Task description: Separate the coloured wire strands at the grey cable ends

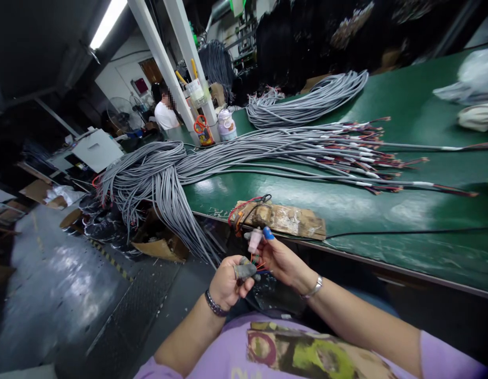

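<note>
Head view: at the near edge of the green worktop (409, 221), coloured wires (261, 265) lie between the person's two hands, in front of the purple shirt (232, 350). Pale letters on the shirt's print are cut off below and cannot be read whole. Farther off, a bright orange-and-yellow container (205, 136) and, just to its right, a pale lilac bottle (227, 125) bear markings too small to read. White bands on the grey cables (244, 147) show no readable writing.

The wires are thin, orange, green and blue among them, and splay in a short, loose bunch. The left hand (228, 281), with grey coverings on its fingertips, is closed in a pinch on them. The right hand (282, 261), a blue wrap on one digit, is partly curled beside them; whether it grips them I cannot tell. A pale pink piece (255, 240) sits at its fingertips, worn or held, unclear which. Just beyond lies a worn wooden board (297, 221) with red and black leads at its left end.
</note>
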Demonstrator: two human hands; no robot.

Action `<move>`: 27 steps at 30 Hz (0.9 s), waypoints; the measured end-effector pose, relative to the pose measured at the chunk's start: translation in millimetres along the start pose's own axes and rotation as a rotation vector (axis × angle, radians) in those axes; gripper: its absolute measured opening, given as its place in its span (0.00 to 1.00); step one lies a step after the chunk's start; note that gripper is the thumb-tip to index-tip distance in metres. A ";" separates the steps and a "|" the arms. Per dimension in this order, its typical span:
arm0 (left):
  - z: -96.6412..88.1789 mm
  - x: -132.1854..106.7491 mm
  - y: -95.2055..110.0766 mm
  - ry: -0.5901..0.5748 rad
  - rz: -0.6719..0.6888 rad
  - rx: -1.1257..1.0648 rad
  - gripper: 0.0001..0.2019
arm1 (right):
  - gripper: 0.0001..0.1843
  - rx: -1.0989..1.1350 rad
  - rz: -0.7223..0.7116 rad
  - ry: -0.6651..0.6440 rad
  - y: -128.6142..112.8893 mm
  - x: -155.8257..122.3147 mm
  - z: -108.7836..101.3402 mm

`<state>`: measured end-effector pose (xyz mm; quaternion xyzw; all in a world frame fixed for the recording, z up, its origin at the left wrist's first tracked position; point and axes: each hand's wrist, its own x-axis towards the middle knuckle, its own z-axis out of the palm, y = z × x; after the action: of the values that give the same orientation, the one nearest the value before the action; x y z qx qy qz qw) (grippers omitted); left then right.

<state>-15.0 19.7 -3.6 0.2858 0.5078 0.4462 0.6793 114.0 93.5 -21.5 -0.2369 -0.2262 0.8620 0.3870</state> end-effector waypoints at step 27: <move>13.7 -4.7 -4.8 0.124 0.083 -0.136 0.13 | 0.15 -0.080 -0.051 -0.031 -6.0 -8.8 6.0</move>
<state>-1.0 14.2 -1.1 0.2317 0.5050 0.5242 0.6453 119.0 89.0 -11.3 -0.2328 -0.2722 0.8458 0.3953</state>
